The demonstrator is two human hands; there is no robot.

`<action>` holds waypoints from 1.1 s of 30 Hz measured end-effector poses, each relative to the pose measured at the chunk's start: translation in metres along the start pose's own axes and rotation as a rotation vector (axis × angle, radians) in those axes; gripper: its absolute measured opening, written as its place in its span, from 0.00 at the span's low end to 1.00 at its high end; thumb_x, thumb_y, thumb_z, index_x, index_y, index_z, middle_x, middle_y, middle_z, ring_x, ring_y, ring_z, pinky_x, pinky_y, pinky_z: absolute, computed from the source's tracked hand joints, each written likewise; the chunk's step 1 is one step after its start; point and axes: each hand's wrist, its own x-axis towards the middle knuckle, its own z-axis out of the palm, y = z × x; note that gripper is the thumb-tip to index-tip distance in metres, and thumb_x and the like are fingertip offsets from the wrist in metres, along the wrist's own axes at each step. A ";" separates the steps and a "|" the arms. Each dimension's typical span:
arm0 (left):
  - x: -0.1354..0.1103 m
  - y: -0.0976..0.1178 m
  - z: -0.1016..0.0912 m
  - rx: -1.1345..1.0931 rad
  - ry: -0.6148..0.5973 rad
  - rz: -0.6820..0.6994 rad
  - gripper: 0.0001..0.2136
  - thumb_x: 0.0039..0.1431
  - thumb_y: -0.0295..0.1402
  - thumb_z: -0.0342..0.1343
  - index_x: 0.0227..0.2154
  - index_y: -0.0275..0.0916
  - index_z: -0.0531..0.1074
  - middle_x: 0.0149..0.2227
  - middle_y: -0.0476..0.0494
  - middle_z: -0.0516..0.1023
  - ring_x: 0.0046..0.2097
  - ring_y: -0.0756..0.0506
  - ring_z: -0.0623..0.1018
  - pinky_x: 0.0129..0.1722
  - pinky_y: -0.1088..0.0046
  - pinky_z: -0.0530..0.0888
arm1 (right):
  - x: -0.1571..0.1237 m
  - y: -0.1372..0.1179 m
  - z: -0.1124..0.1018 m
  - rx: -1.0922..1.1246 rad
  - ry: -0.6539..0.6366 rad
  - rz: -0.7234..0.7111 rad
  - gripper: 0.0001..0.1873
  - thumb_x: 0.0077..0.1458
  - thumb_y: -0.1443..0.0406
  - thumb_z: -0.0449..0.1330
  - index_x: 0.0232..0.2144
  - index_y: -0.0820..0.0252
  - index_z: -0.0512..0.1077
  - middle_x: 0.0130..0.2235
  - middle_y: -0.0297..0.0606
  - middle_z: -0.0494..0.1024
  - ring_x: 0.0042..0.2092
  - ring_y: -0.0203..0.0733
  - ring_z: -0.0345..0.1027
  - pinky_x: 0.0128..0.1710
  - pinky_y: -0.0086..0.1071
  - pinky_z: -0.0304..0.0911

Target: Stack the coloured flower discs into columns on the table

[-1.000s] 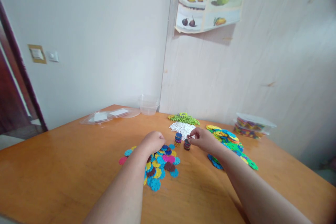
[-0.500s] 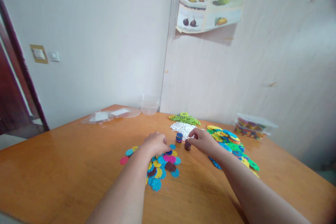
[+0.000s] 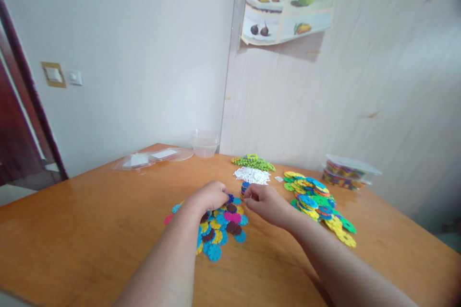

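Observation:
My left hand (image 3: 211, 195) rests closed on the far edge of a flat pile of coloured snowflake discs (image 3: 219, 230), its fingertips at a dark blue disc. Curled in a pinch, my right hand (image 3: 264, 203) sits just right of that pile, fingertips close to my left hand's. What either hand pinches is hidden. A short stack of discs (image 3: 245, 186) stands just beyond my right hand's fingers. All of this lies on an orange wooden table (image 3: 90, 220).
A second spread of coloured discs (image 3: 317, 199) lies to the right. White pieces (image 3: 252, 175) and green pieces (image 3: 254, 163) lie farther back. A lidded tub of discs (image 3: 345, 172), an empty clear tub (image 3: 204, 144) and clear lids (image 3: 151, 158) stand near the wall.
My right hand has drawn left and toward me, away from the second small stack, which it now hides. My left hand has shifted slightly along the pile's edge.

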 end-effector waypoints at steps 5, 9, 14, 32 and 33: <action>-0.008 0.009 -0.006 -0.221 -0.090 -0.016 0.05 0.42 0.32 0.56 0.21 0.35 0.73 0.19 0.50 0.71 0.23 0.50 0.67 0.23 0.75 0.60 | -0.005 -0.012 0.005 -0.102 0.066 -0.091 0.18 0.51 0.60 0.60 0.46 0.54 0.71 0.37 0.34 0.75 0.36 0.37 0.66 0.32 0.27 0.54; -0.014 0.014 -0.009 -0.370 -0.192 0.051 0.09 0.43 0.35 0.56 0.24 0.34 0.75 0.23 0.48 0.75 0.26 0.49 0.71 0.24 0.76 0.62 | -0.008 -0.019 0.009 -0.144 0.087 -0.136 0.18 0.52 0.57 0.61 0.46 0.52 0.72 0.42 0.36 0.74 0.40 0.39 0.68 0.36 0.28 0.56; -0.017 0.018 -0.009 -0.405 -0.178 0.107 0.11 0.46 0.38 0.57 0.27 0.34 0.76 0.26 0.48 0.76 0.29 0.49 0.71 0.28 0.76 0.64 | -0.005 -0.015 0.000 -0.129 0.142 -0.121 0.12 0.53 0.59 0.60 0.41 0.53 0.74 0.38 0.35 0.74 0.36 0.36 0.67 0.35 0.27 0.56; -0.004 0.001 -0.001 -0.089 -0.031 0.054 0.03 0.39 0.31 0.56 0.19 0.38 0.72 0.18 0.54 0.67 0.23 0.52 0.65 0.24 0.77 0.58 | 0.011 0.048 -0.027 -0.066 0.045 0.183 0.20 0.46 0.55 0.63 0.40 0.56 0.78 0.27 0.32 0.72 0.29 0.36 0.64 0.28 0.28 0.52; -0.003 0.001 0.000 -0.082 -0.031 0.056 0.03 0.39 0.31 0.56 0.19 0.38 0.72 0.18 0.54 0.67 0.23 0.52 0.65 0.24 0.77 0.59 | 0.011 0.048 -0.027 -0.078 0.047 0.184 0.21 0.45 0.55 0.64 0.42 0.57 0.77 0.28 0.32 0.73 0.30 0.36 0.65 0.28 0.28 0.53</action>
